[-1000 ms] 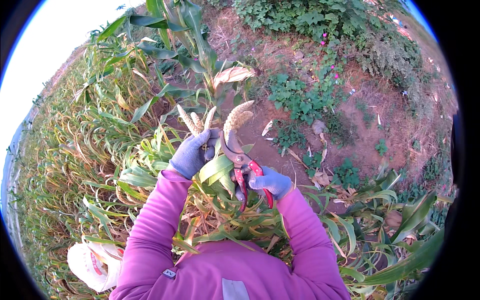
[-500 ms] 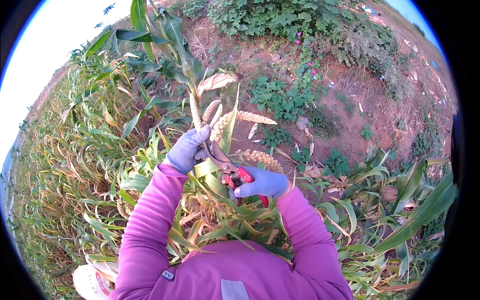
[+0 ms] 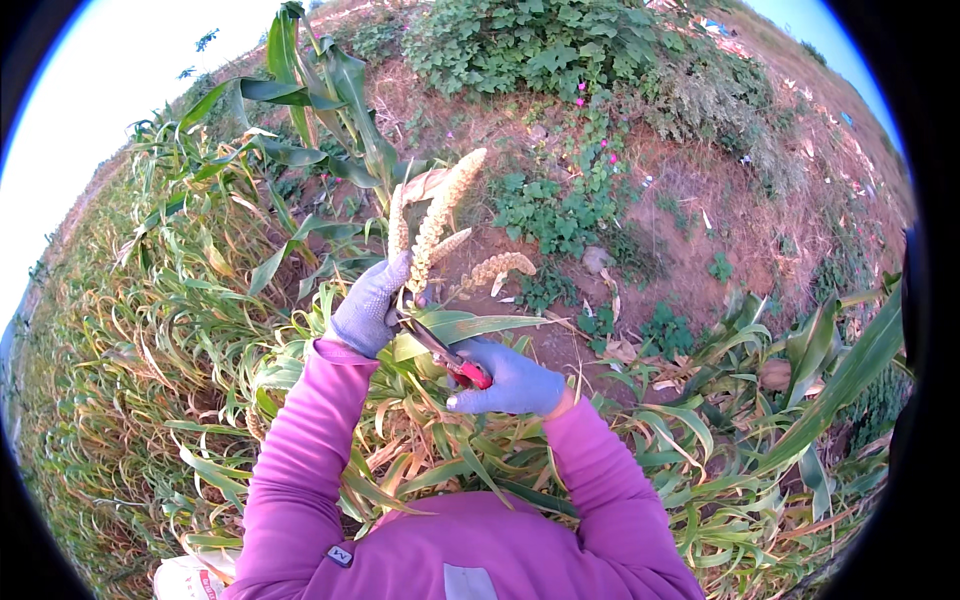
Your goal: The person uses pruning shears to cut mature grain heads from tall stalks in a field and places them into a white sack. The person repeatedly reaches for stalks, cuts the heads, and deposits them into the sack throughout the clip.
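My left hand (image 3: 370, 305), in a grey-blue glove, is closed round the stems of several pale, grainy millet heads (image 3: 440, 215). The longest head leans up and to the right; shorter ones stand and droop beside it. My right hand (image 3: 512, 378), gloved alike, grips red-handled pruning shears (image 3: 472, 374). Their blades point up and left, close beneath my left hand at the stems. A green leaf (image 3: 470, 325) stretches to the right across the gap between my hands. Whether the blades touch a stem is hard to make out.
Dense yellow-green millet plants (image 3: 130, 380) fill the left side. A tall corn plant (image 3: 365, 120) rises ahead. Leafy green bushes (image 3: 540, 45) grow on the brown slope beyond. Broad leaves (image 3: 840, 370) spread at the right. A white sack (image 3: 185, 578) lies at lower left.
The millet heads in my left hand have shifted, with one long head now upright. My right hand has brought the shears' blades closer under the left hand; the red handles show less.
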A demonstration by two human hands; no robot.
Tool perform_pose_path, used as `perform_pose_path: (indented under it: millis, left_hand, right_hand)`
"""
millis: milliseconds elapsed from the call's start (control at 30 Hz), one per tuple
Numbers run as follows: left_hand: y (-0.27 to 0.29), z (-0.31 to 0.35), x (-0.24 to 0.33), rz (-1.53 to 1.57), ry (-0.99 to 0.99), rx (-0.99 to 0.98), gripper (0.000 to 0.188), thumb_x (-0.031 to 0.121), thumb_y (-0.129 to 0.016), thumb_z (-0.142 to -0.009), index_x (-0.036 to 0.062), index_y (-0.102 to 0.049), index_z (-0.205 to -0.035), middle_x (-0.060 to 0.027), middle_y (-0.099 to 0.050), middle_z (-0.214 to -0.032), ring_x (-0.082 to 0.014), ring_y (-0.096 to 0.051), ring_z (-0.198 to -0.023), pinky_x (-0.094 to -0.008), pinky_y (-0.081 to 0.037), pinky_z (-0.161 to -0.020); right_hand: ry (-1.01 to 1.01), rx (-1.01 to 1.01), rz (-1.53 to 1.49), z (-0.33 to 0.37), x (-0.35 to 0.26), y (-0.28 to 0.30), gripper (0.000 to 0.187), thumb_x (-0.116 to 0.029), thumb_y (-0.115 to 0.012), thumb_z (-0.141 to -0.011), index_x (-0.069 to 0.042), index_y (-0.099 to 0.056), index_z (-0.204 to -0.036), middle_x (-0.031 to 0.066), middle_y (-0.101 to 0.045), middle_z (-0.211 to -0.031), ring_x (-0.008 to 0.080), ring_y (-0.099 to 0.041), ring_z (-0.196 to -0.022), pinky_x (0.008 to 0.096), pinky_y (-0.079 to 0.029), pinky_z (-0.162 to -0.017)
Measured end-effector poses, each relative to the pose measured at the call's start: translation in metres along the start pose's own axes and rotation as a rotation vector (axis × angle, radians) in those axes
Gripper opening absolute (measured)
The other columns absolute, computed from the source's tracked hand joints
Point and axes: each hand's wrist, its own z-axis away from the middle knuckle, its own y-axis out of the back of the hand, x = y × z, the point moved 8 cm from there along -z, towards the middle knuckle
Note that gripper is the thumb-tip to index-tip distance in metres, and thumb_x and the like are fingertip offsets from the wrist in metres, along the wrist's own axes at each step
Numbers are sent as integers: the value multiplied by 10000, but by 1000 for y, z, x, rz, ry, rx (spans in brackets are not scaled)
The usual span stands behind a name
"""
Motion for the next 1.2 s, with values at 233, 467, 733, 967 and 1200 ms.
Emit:
perform_pose_path:
  millis: [233,467,733,967,1200]
  left_hand:
    - [20,38,8,-50,151,190,412,254,-633,-907,-24,-569,-1204,-43,-639,-944,-89,-585,-776,-203,-458,-627]
    - [30,49,11,-363,335,118,393,254,-662,-881,-31,-624,-1150,-13,-660,-921,-17,-514,-637,-170,-378,-532]
    - [8,49,31,-189,93,-273,438,244,-749,-790,-30,-595,-1095,-84,-610,-976,-161,-577,-828,-275,-455,-714]
    - [10,54,48,-234,20,84,346,130,-762,-744,4,-637,-1041,-76,-671,-936,-174,-614,-908,-278,-468,-768]
    - [36,73,60,-350,-9,216,297,161,-728,-792,33,-632,-1042,-92,-649,-1074,-170,-619,-964,-272,-490,-788]
  right_hand:
    - [106,54,113,-6,0,-2,647,-419,-756,-777,-11,-532,-1226,101,-534,-954,207,-533,-867,330,-441,-799]
    - [127,-20,82,-25,-17,-12,510,-393,-749,-792,-22,-548,-1079,87,-552,-946,190,-536,-874,330,-442,-783]
    - [151,-204,18,-35,-49,-16,807,-372,-735,-818,18,-363,-1419,211,-492,-1330,268,-489,-1226,366,-369,-1040]
    - [95,25,111,-4,-32,11,504,-310,-756,-788,-19,-538,-1136,84,-583,-955,185,-554,-874,337,-457,-794]
    - [44,273,910,8,-17,46,487,-352,-727,-730,-60,-543,-1073,153,-597,-882,330,-613,-846,444,-468,-729]
